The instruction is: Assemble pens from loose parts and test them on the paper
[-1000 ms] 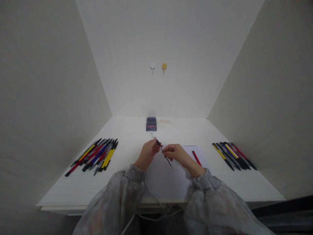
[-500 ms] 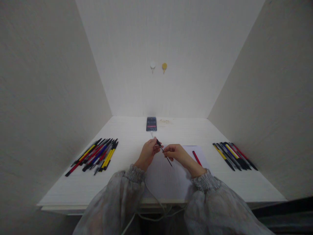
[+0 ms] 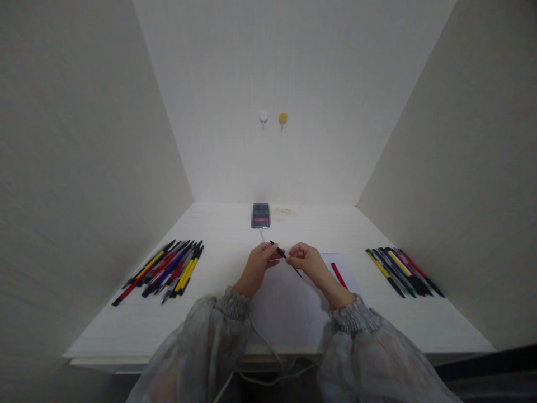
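Observation:
My left hand (image 3: 259, 266) pinches a dark pen piece (image 3: 281, 252) between thumb and fingers above the paper. A thin dark pen refill (image 3: 297, 273) extends from that piece, slanting down to the right. My right hand (image 3: 308, 262) is closed, its thumb and fingertips at the refill just beside the pen piece. White paper (image 3: 289, 319) lies beneath both hands. A red pen barrel (image 3: 339, 275) rests on it, partly covered by my right wrist.
Several mixed pens (image 3: 168, 268) lie heaped on the table's left. More pens (image 3: 403, 271) lie in a row at the right. A phone (image 3: 260, 215) with a cable stands at the back. Side walls and a back wall with two hooks (image 3: 283, 118) enclose the table.
The dark pen piece and refill have shifted slightly right and turned a little flatter. My right hand has moved a little to the right, its fingers now nearer the pen piece's end.

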Demonstrator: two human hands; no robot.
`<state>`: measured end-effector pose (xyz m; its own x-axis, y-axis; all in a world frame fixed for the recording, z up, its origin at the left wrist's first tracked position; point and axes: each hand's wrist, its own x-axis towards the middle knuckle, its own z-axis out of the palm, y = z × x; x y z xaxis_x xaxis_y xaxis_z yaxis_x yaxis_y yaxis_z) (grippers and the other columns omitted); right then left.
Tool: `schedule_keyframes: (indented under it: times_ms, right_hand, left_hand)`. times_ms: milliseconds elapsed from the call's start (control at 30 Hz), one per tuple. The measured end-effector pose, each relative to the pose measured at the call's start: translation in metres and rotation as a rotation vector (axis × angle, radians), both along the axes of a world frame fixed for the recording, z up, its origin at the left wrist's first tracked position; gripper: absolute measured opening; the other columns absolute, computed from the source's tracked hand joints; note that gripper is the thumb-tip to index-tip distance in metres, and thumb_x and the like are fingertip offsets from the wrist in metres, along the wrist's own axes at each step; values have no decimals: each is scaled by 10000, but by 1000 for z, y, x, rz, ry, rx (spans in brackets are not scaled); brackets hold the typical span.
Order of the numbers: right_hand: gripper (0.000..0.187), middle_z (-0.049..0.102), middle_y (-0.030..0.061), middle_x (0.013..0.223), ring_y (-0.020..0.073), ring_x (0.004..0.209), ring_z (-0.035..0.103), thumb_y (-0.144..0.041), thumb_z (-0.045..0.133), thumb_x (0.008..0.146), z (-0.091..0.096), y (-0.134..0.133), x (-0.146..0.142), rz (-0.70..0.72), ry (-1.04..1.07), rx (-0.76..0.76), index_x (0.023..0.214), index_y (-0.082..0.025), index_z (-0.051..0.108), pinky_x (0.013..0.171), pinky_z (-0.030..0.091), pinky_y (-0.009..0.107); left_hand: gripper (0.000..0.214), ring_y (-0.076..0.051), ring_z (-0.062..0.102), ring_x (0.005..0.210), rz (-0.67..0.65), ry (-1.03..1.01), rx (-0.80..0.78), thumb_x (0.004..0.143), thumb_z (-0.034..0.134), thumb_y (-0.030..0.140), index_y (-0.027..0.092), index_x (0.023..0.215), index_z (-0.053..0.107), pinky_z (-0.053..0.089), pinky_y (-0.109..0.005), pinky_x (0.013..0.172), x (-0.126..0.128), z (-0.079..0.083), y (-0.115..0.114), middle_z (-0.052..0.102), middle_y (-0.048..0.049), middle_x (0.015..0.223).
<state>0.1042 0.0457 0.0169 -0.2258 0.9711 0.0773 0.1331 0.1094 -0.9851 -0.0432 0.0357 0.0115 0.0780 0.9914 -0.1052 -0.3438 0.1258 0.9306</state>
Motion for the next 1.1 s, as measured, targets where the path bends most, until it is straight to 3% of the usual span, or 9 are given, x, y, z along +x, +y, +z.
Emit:
schedule_keyframes:
  times_ms: [267, 467, 667, 833, 967, 1100]
  right_hand:
    - [213, 566, -32, 571, 124, 476, 585, -313, 624, 610, 12, -2, 8, 19, -80, 54, 701, -170, 493, 460, 383, 211]
    - [295, 567, -16, 582, 86, 374, 512, -456, 530, 698, 21, 3, 18, -54, -133, 110, 650, -166, 506, 409, 362, 206]
    - [411, 586, 4, 601, 69, 323, 467, -535, 415, 752, 24, 4, 20, -109, -180, 135, 592, -165, 497, 351, 328, 202]
    - [412, 576, -2, 566, 65, 323, 451, -523, 400, 770, 22, 3, 18, -89, -208, 172, 591, -168, 508, 352, 317, 198]
    - [394, 569, -1, 557, 71, 357, 455, -502, 401, 781, 20, 1, 12, -66, -220, 232, 609, -172, 530, 372, 335, 194]
    - [386, 554, 1, 523, 95, 399, 468, -513, 411, 772, 23, -5, 5, -49, -189, 220, 625, -181, 540, 397, 369, 208]
  left_hand:
    - [115, -176, 589, 815, -61, -21, -51, 718, 534, 239, 130, 709, 569, 459, -294, 727, 0, -4, 1, 647, -82, 809]
    - [97, -172, 596, 766, -261, -84, -77, 638, 631, 197, 130, 649, 562, 447, -288, 731, 0, 0, -6, 640, -56, 725]
    - [251, -124, 590, 641, -388, 140, -59, 529, 712, 221, 125, 724, 586, 429, -247, 637, 2, 1, -9, 631, -30, 673]
    - [251, -109, 550, 597, -564, 191, 52, 552, 683, 214, 144, 787, 629, 412, -262, 640, 12, -15, -7, 618, -21, 689]
    - [223, -121, 534, 682, -570, 168, 122, 548, 653, 124, 157, 761, 597, 409, -274, 673, 22, -32, -2, 593, -13, 736]
    - [235, -116, 503, 731, -585, 154, 177, 561, 581, 44, 163, 762, 555, 395, -250, 666, 25, -30, -3, 559, -13, 791]
